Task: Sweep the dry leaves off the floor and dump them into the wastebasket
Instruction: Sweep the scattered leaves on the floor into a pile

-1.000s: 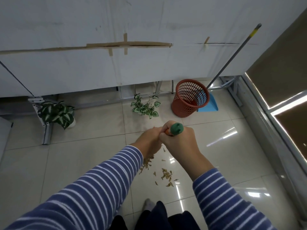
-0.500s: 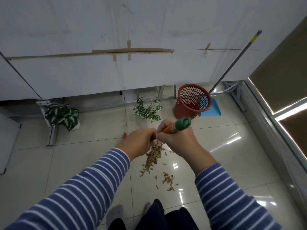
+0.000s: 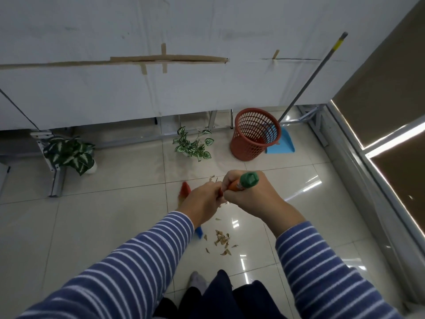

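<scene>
Just ahead of your feet, a small scatter of dry leaves [image 3: 222, 240] lies on the floor [image 3: 103, 226]. Above it, your left hand [image 3: 202, 203] and right hand [image 3: 250, 199] both grip the broom [image 3: 249, 179], the right at its green-capped top. Farther off, the wastebasket [image 3: 255, 134] stands near the wall, with a blue dustpan [image 3: 284, 145] just beside it.
</scene>
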The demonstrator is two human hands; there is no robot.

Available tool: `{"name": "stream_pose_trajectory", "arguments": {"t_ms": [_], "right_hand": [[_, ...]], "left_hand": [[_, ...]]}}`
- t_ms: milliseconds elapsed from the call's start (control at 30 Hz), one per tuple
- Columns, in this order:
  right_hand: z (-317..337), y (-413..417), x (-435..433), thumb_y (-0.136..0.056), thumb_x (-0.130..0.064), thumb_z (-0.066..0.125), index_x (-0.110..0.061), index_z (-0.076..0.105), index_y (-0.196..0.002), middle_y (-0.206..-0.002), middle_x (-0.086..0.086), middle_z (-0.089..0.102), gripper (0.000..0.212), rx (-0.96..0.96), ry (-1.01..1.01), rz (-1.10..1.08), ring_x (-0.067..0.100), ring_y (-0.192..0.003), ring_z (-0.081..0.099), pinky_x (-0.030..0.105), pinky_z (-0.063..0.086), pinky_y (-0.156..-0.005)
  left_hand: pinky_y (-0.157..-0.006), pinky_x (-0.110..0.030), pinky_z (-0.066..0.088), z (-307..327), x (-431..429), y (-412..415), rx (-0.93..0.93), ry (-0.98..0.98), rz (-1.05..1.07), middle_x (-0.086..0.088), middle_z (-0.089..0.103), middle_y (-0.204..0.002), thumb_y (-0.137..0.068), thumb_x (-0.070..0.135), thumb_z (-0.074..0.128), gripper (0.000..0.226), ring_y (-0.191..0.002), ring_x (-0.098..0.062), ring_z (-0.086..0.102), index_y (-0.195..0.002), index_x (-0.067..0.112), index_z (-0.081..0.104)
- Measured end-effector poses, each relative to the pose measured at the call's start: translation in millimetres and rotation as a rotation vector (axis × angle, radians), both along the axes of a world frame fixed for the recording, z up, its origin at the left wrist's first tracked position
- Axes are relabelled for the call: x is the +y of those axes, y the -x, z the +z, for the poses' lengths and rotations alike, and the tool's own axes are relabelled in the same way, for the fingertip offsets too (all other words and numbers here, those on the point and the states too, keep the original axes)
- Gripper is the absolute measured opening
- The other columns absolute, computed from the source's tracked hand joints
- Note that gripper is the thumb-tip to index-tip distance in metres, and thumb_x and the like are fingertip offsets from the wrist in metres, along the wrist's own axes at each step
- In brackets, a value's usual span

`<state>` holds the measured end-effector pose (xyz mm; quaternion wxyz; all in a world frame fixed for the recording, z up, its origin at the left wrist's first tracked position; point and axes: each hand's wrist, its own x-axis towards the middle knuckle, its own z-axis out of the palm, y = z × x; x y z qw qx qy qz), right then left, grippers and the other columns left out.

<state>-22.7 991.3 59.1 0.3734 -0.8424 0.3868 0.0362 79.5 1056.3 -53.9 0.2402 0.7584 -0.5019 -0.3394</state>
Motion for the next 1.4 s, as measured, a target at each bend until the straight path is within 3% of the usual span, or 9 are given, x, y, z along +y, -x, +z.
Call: {"name": "stream_pose_trajectory", "arguments": {"t_ms": [167, 333, 500, 600, 733, 1000, 1167, 1267, 1400], "right_hand": [[23, 3, 6, -0.074, -0.01, 0.068, -0.02, 0.068, -0.077, -0.08, 0.001, 0.07, 0.011, -0.075, 0.086, 0.01, 0.015, -0.076, 0.064, 0.037, 0.058, -0.071], [47, -12, 29, -0.075, -0.012, 0.07, -0.029, 0.063, -0.069, -0.071, -0.009, 0.063, 0.019, -0.15, 0.106, 0.023, -0.006, -0.064, 0.06, 0.007, 0.046, -0.052], [49, -34, 79, -0.073, -0.01, 0.07, -0.031, 0.06, -0.064, -0.074, -0.004, 0.065, 0.025, -0.213, 0.088, 0.025, 0.009, -0.07, 0.061, 0.031, 0.058, -0.067], [37, -44, 110, -0.073, -0.008, 0.07, -0.03, 0.06, -0.063, -0.075, -0.004, 0.065, 0.026, -0.25, 0.013, 0.011, 0.013, -0.072, 0.061, 0.034, 0.058, -0.068], [11, -47, 141, -0.071, -0.009, 0.071, -0.029, 0.063, -0.065, -0.077, 0.0, 0.067, 0.022, -0.236, -0.074, -0.004, 0.016, -0.07, 0.062, 0.037, 0.056, -0.066], [-16, -18, 160, -0.073, -0.006, 0.069, -0.025, 0.067, -0.073, -0.08, -0.004, 0.067, 0.019, -0.114, -0.174, -0.031, 0.007, -0.069, 0.06, 0.018, 0.046, -0.058], [-13, 4, 146, -0.071, -0.001, 0.069, -0.029, 0.063, -0.065, -0.073, -0.007, 0.064, 0.029, -0.11, -0.09, -0.063, 0.008, -0.069, 0.058, 0.023, 0.049, -0.064], [-7, 10, 140, -0.073, -0.003, 0.068, -0.023, 0.065, -0.07, -0.074, -0.005, 0.064, 0.021, -0.075, 0.029, -0.019, 0.012, -0.072, 0.059, 0.025, 0.051, -0.066], [3, 21, 132, -0.072, -0.004, 0.069, -0.023, 0.064, -0.069, -0.077, 0.0, 0.068, 0.02, -0.147, 0.084, -0.074, 0.017, -0.075, 0.063, 0.025, 0.053, -0.066]], "left_hand": [[-0.07, -0.028, 0.038, 31, 3, -6, -0.039, 0.092, -0.023, 0.003, 0.057, -0.091, -0.095, 0.028, 0.048, 0.006, -0.082, -0.015, 0.052, -0.089, 0.03, 0.047], [-0.073, -0.028, 0.043, 55, 27, -30, -0.149, 0.148, -0.088, 0.009, 0.054, -0.088, -0.093, 0.035, 0.053, 0.008, -0.082, -0.012, 0.052, -0.092, 0.033, 0.045], [-0.071, -0.026, 0.04, 60, 81, -59, -0.245, 0.134, -0.095, 0.012, 0.057, -0.089, -0.09, 0.033, 0.058, 0.01, -0.083, -0.011, 0.053, -0.099, 0.03, 0.053], [-0.071, -0.025, 0.034, 53, 117, -75, -0.305, 0.098, -0.111, 0.011, 0.054, -0.088, -0.09, 0.032, 0.059, 0.013, -0.08, -0.011, 0.049, -0.099, 0.025, 0.055], [-0.072, -0.027, 0.04, 35, 156, -82, -0.31, 0.0, -0.12, 0.005, 0.063, -0.093, -0.089, 0.034, 0.061, 0.016, -0.083, -0.013, 0.055, -0.1, 0.023, 0.059], [-0.077, -0.024, 0.041, -8, 174, -43, -0.16, -0.056, -0.133, 0.004, 0.063, -0.097, -0.091, 0.032, 0.058, 0.015, -0.09, -0.014, 0.058, -0.102, 0.023, 0.061], [-0.077, -0.025, 0.041, -6, 145, -11, -0.026, -0.038, -0.083, 0.008, 0.056, -0.091, -0.095, 0.029, 0.051, 0.008, -0.086, -0.012, 0.054, -0.088, 0.029, 0.055], [-0.076, -0.028, 0.04, 5, 129, 1, 0.027, -0.022, -0.044, 0.013, 0.051, -0.079, -0.095, 0.024, 0.049, 0.028, -0.081, -0.013, 0.051, -0.07, 0.036, 0.044], [-0.074, -0.03, 0.041, 15, 115, 6, -0.027, 0.06, -0.074, 0.008, 0.053, -0.084, -0.093, 0.024, 0.052, 0.024, -0.081, -0.015, 0.052, -0.072, 0.035, 0.046]]}}
